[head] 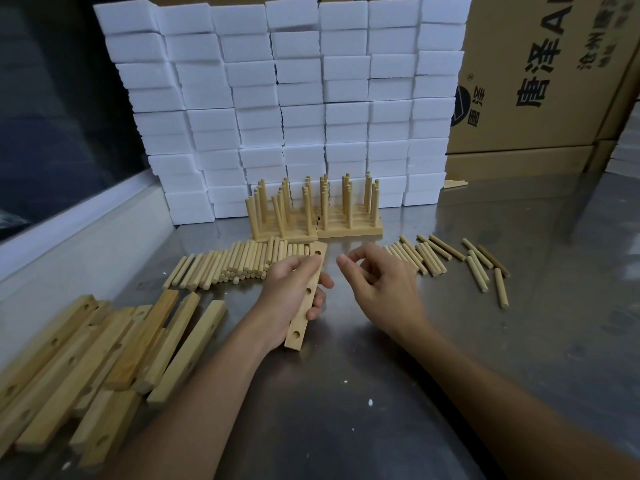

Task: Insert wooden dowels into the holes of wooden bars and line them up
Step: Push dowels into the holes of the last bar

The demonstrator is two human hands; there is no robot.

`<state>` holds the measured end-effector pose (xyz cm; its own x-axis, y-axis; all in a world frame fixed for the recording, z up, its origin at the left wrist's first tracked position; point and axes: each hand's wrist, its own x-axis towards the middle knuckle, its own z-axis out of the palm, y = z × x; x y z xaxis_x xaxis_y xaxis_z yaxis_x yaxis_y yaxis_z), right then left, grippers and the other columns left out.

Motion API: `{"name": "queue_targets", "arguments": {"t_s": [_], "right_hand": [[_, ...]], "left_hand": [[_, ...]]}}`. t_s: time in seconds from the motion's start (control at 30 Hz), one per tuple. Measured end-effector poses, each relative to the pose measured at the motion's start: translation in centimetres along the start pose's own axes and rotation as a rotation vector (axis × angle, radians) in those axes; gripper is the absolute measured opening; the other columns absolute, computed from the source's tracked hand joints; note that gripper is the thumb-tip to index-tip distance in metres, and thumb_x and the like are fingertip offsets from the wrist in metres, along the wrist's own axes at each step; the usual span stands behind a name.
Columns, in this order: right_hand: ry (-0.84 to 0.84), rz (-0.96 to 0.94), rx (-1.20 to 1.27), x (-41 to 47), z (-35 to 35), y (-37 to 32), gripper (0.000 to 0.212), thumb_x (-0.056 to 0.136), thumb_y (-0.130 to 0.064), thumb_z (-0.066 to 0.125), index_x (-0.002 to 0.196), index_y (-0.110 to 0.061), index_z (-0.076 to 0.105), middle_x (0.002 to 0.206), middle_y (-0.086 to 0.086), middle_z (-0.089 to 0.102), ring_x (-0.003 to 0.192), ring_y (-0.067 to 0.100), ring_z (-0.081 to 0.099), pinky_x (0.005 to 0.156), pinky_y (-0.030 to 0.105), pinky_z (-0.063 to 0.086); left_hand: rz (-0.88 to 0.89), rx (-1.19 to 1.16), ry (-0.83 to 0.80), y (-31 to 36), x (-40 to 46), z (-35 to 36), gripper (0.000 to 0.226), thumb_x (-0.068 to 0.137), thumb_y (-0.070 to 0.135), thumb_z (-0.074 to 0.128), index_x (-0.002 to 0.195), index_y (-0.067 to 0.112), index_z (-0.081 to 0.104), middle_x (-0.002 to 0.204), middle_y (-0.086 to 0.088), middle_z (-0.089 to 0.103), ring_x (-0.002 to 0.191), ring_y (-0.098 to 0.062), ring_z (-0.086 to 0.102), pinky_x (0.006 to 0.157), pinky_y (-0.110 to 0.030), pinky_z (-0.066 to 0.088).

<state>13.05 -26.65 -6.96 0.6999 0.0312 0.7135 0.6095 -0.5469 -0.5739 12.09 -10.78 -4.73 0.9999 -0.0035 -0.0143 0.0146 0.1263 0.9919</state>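
Wooden bar [306,295] in my left hand [291,292] points away; my empty, loosely curled right hand [379,282] sits nearer the loose dowels [433,256].

steel table [519,341] | loose dowels [239,263] | bars pile [104,358] | doweled bars [311,216] | foam blocks [294,98]
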Motion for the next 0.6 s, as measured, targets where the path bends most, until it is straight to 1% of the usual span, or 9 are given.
{"name": "queue_targets", "arguments": {"t_s": [0.13, 0.23, 0.33, 0.43, 0.5, 0.6], "right_hand": [[0.026, -0.034, 0.014, 0.05, -0.02, -0.40, 0.019, 0.096, -0.031, 0.064, 0.087, -0.015, 0.067, 0.054, -0.006, 0.053, 0.056, 0.016, 0.053, 0.049, 0.023, 0.038], [0.027, -0.059, 0.011, 0.08, 0.00, -0.62, 0.012, 0.096, -0.023, 0.064, 0.092, -0.012, 0.069, 0.057, -0.004, 0.056, 0.056, 0.016, 0.052, 0.050, 0.025, 0.040], [0.023, -0.078, 0.005, 0.11, -0.02, -0.69, 0.010, 0.094, -0.015, 0.064, 0.098, -0.009, 0.071, 0.063, -0.003, 0.060, 0.061, 0.017, 0.054, 0.053, 0.024, 0.042], [0.018, -0.107, -0.014, 0.17, -0.19, -0.69, 0.011, 0.094, -0.013, 0.065, 0.099, -0.009, 0.073, 0.069, -0.003, 0.064, 0.065, 0.014, 0.055, 0.055, 0.015, 0.041], [0.015, -0.135, -0.040, 0.18, -0.25, -0.70, 0.010, 0.094, -0.012, 0.066, 0.100, -0.009, 0.074, 0.074, -0.003, 0.067, 0.066, 0.012, 0.055, 0.058, 0.011, 0.041], [0.021, -0.157, -0.057, 0.11, -0.20, -0.56, 0.011, 0.093, -0.011, 0.068, 0.101, -0.010, 0.075, 0.079, 0.001, 0.070, 0.065, 0.010, 0.057, 0.060, 0.016, 0.045]], "left_hand": [[0.033, 0.028, 0.002, 0.03, 0.06, 0.13, 0.012, 0.096, 0.015, 0.059, 0.101, 0.006, 0.065, 0.072, -0.004, 0.068, 0.046, -0.019, 0.048, 0.037, -0.024, 0.035], [0.068, 0.051, 0.000, 0.08, 0.06, 0.18, 0.012, 0.093, 0.012, 0.062, 0.103, 0.009, 0.069, 0.075, -0.003, 0.071, 0.046, -0.018, 0.049, 0.038, -0.026, 0.038], [0.108, 0.062, -0.015, 0.12, -0.05, 0.25, 0.011, 0.093, 0.012, 0.065, 0.102, 0.011, 0.070, 0.080, -0.006, 0.073, 0.047, -0.017, 0.050, 0.039, -0.026, 0.040], [0.141, 0.101, 0.002, 0.14, -0.11, 0.25, 0.010, 0.093, 0.015, 0.067, 0.103, 0.014, 0.070, 0.082, -0.006, 0.073, 0.049, -0.017, 0.053, 0.041, -0.027, 0.042], [0.179, 0.160, 0.021, 0.13, -0.12, 0.33, 0.011, 0.092, 0.017, 0.068, 0.103, 0.015, 0.071, 0.083, -0.005, 0.073, 0.050, -0.017, 0.054, 0.042, -0.027, 0.043], [0.252, 0.248, 0.064, -0.01, -0.13, 0.52, 0.006, 0.091, 0.018, 0.069, 0.096, 0.019, 0.071, 0.083, -0.004, 0.072, 0.047, -0.015, 0.055, 0.042, -0.027, 0.044]]}}
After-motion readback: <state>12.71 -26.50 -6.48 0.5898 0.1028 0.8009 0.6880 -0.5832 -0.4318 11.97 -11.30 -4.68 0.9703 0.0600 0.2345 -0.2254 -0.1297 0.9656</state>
